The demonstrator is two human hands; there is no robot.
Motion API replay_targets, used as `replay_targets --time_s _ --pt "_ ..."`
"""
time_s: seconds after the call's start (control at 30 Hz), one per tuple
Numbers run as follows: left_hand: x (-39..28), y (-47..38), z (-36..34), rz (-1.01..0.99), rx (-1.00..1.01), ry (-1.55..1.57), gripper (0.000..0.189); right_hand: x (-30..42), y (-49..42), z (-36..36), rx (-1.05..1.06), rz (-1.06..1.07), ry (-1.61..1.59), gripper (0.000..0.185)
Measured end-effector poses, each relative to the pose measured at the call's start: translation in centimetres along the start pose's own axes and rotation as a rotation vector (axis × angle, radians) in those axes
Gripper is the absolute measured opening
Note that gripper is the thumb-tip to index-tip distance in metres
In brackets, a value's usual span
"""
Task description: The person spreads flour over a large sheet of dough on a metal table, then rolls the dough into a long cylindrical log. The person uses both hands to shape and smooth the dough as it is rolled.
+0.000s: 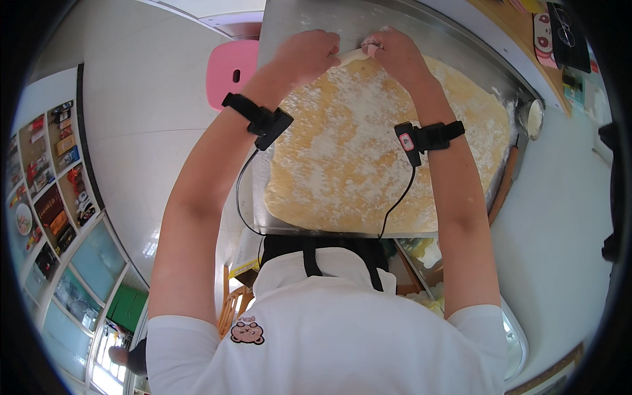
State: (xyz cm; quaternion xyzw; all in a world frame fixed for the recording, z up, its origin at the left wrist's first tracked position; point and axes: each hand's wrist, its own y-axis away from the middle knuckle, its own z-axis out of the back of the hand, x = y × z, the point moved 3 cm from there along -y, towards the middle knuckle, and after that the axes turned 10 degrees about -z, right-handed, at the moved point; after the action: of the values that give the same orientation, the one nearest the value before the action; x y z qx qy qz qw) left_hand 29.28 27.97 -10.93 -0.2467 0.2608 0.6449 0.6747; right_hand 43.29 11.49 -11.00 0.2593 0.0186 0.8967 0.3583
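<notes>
A wide yellowish dough sheet (355, 163), dusted with white flour, lies flat on a metal work table (306, 15). At its far edge my left hand (311, 54) has its fingers curled around the dough, slightly blurred. My right hand (395, 54), floury at the fingertips, pinches the same edge a short way to the right. Between the two hands the pale edge of the dough is lifted or folded over. My fingers hide the exact grip. Both forearms, with black strapped-on devices, reach over the sheet.
A small bowl of flour (534, 120) stands by the table's right edge, near a brown wooden rod (504, 180). Left of the table is a pink stool (227, 74). Shelves (54, 177) of goods line the far left. Another person's hand (117, 355) shows at lower left.
</notes>
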Motion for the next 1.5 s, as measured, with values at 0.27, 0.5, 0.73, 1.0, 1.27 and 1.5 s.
replay_targets --time_s 0.27,0.5,0.73,1.0,1.27,1.5 --pt "-1.1 -1.0 -1.2 -0.087 -0.007 -0.181 0.015 0.8 0.9 -0.3 -0.045 -0.013 0.136 0.015" --pt "-2.3 -1.2 -2.6 -0.066 -0.017 -0.308 0.019 -0.4 2.6 0.2 -0.154 0.036 0.066 0.009" --pt "-2.8 -2.8 -3.0 -0.159 -0.003 -0.226 0.016 -1.4 3.4 -0.2 -0.147 0.047 0.114 0.011" --pt "-5.2 -3.2 -4.4 -0.102 -0.042 -0.25 0.018 -3.1 3.6 0.3 -0.122 0.041 0.14 0.019" --pt "-6.0 -3.7 -5.5 -0.17 -0.029 -0.346 0.016 -3.8 5.0 0.9 -0.201 0.011 0.193 0.012" --pt "-5.8 -4.4 -5.3 -0.073 -0.008 -0.143 0.012 -4.6 5.5 1.4 -0.193 0.088 0.182 0.01"
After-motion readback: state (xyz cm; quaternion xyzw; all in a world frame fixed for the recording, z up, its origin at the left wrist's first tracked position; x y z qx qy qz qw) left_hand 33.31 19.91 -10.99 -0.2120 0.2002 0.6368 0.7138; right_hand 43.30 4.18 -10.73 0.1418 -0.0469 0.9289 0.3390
